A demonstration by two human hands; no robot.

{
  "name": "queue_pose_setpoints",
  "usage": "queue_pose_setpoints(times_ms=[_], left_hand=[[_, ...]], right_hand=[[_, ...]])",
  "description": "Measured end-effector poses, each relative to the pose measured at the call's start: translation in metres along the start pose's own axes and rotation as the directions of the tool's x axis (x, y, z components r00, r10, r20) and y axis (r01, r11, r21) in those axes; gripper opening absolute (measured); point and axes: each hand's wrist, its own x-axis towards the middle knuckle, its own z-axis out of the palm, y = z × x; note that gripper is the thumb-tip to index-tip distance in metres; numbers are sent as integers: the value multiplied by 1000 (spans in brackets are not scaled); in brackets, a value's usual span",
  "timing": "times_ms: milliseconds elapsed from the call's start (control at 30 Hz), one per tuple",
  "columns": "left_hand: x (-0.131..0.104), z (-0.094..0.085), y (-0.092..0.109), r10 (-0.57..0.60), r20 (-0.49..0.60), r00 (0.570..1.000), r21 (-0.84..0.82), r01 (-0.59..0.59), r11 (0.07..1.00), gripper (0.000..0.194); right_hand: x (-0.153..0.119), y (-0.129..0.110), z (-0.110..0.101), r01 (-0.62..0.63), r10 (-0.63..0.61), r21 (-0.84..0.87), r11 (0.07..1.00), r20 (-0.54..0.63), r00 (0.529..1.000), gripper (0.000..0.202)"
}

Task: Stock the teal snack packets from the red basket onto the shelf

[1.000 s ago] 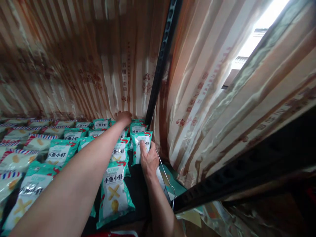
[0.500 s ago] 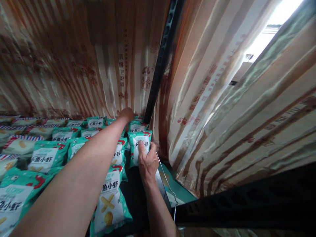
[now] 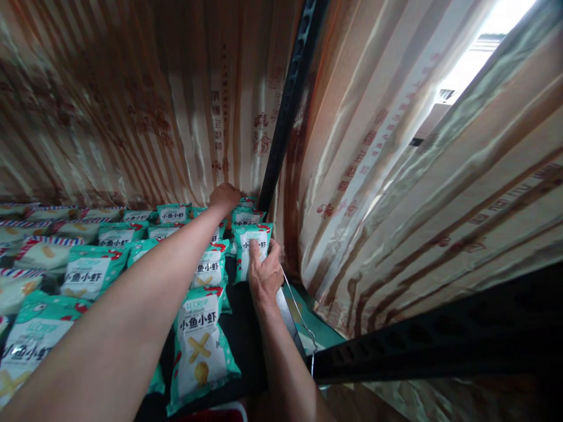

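My right hand (image 3: 265, 268) grips a green and white snack bag (image 3: 253, 249) upright near the shelf's right edge, its thumb across the front. My left arm stretches over the rows of bags to the back, where my left hand (image 3: 225, 196) is beside the curtain, behind the bags; its fingers are hidden. Another green bag (image 3: 248, 217) stands behind the held one. Closer to me, a larger-looking green bag (image 3: 202, 349) leans on the black shelf surface (image 3: 246, 340).
Bags with striped tops (image 3: 46, 253) fill the left side. A black post (image 3: 288, 105) rises at the back corner, between striped curtains (image 3: 352, 146). A metal wire (image 3: 299, 313) hangs by the right edge, above a black beam (image 3: 422, 334).
The view has shifted slightly, showing more of the near bag and a red edge at the bottom. Both hands keep nearly the same places, the right still holding its bag.
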Motion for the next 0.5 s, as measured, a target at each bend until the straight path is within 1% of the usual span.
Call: queue_pose_setpoints(times_ms=[100, 167, 233, 333, 400, 500], left_hand=[[-19, -14, 3, 61, -47, 997, -9, -62, 998, 39], [-34, -22, 3, 80, -35, 996, 0, -80, 997, 36], [-49, -28, 3, 81, -4, 997, 15, -81, 997, 36], [-63, -30, 4, 89, 44, 995, 30, -90, 995, 41], [-65, -27, 8, 91, 81, 993, 31, -93, 995, 43], [-60, -22, 15, 83, 116, 990, 33, -88, 996, 44]], right_hand=[[-1, 4, 3, 100, -96, 74, 992, -62, 993, 61], [-2, 4, 5, 137, -131, 93, 986, -72, 989, 62], [-2, 1, 4, 127, -122, 94, 987, -60, 991, 60], [-2, -6, 1, 78, -78, 67, 995, -14, 997, 60], [0, -10, -2, 50, -51, 43, 998, 16, 999, 61], [4, -13, -6, 27, -28, 30, 999, 19, 999, 62]])
